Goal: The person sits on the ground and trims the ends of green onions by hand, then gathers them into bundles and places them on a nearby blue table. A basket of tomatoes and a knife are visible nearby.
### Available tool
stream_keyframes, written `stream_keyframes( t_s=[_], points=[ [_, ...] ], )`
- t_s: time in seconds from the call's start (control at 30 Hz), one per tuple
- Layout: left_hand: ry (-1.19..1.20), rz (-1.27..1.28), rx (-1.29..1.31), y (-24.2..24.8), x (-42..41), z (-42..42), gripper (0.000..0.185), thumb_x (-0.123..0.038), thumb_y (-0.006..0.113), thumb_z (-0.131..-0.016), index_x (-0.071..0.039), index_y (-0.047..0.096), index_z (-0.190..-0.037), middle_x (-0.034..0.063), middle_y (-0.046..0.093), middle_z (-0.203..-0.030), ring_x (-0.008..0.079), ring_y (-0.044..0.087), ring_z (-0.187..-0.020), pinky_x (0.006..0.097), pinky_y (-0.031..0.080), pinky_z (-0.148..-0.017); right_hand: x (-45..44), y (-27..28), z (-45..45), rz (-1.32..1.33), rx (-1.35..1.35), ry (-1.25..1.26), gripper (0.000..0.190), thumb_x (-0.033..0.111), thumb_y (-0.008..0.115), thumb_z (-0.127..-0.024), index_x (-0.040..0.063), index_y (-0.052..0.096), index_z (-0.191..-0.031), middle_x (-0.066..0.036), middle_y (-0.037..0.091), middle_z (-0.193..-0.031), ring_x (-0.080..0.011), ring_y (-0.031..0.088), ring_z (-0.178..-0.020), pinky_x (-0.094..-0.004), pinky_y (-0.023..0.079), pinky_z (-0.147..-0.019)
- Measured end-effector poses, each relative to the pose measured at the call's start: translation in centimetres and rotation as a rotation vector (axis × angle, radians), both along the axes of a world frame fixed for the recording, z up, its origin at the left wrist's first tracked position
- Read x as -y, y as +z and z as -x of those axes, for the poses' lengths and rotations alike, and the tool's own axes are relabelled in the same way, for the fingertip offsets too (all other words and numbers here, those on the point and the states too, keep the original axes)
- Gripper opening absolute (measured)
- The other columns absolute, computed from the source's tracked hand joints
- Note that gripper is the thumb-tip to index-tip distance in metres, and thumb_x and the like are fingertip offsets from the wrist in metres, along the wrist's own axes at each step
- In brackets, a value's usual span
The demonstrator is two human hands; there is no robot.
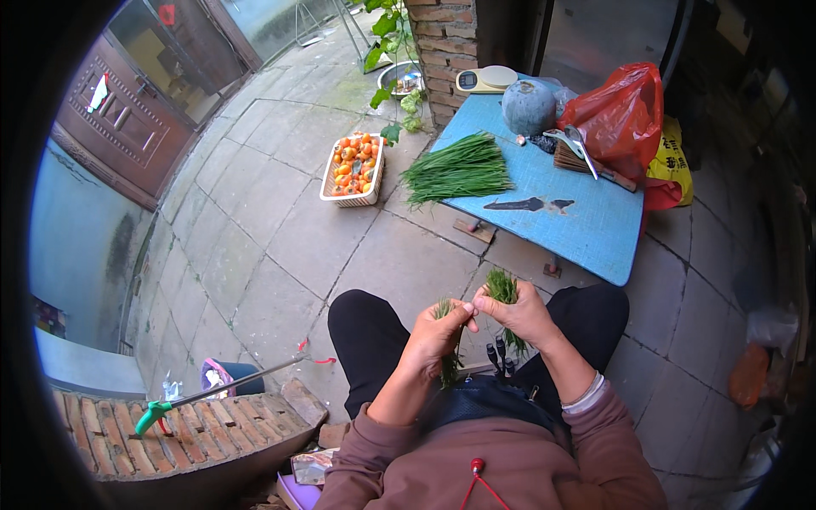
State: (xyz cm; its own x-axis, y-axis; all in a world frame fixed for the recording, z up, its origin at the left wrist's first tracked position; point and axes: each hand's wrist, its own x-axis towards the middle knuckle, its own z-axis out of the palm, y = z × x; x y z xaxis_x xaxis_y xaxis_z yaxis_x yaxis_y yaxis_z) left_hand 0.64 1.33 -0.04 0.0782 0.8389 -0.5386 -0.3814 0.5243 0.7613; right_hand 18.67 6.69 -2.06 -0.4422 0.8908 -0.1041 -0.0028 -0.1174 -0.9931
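Observation:
Both hands are raised above my lap, their fingertips meeting. My left hand (440, 331) is closed around a small bunch of thin green stalks (451, 366), which hangs down below the fist. In my right hand (519, 312) is another green bunch (502, 287), poking out above and below the fingers. On the blue table (574, 236) ahead lies a broad pile of long green leaves, apparently chives (459, 167), with its left ends over the edge. Whether a single stalk is pinched between the fingertips is too small to tell.
The table also bears a kitchen scale (497, 79), a grey-green gourd (529, 105), a red plastic bag (621, 121) and a brush (574, 158). A basket of persimmons (352, 171) stands on the paving. At the left, a green-handled pick-up tool (153, 415) rests on a brick ledge (210, 440) near a bin (245, 379).

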Motion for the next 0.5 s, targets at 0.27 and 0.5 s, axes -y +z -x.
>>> stream_keyframes(
  t_s=[0.27, 0.5],
  points=[
    [0.041, -0.015, -0.042, 0.1, 0.3, 0.0, 0.013, -0.019, 0.068, -0.096, -0.007, 0.069, -0.093, -0.0001, 0.066, -0.072, 0.0024, 0.035, -0.043, 0.0217, 0.021, -0.040, -2.0, -0.5, -1.9, 0.045, 0.087, -0.324, 0.020, 0.024, 0.071, -0.098, 0.004, 0.067, -0.097, 0.005, 0.052, -0.067, -0.0040, 0.044, -0.054, -0.0219, 0.035, -0.048],
    [0.044, 0.025, -0.019, 0.6, 0.4, -0.1, 0.014, -0.018, 0.067, -0.098, -0.006, 0.071, -0.093, 0.0002, 0.067, -0.073, 0.0024, 0.038, -0.050, 0.0214, 0.024, -0.046, 0.1, 2.0, -0.8, -0.458, 0.308, -0.034, 0.025, 0.008, 0.075, -0.084, 0.008, 0.072, -0.109, -0.014, 0.075, -0.092, -0.0250, 0.074, -0.083, -0.0330, 0.056, -0.074]
  ],
)
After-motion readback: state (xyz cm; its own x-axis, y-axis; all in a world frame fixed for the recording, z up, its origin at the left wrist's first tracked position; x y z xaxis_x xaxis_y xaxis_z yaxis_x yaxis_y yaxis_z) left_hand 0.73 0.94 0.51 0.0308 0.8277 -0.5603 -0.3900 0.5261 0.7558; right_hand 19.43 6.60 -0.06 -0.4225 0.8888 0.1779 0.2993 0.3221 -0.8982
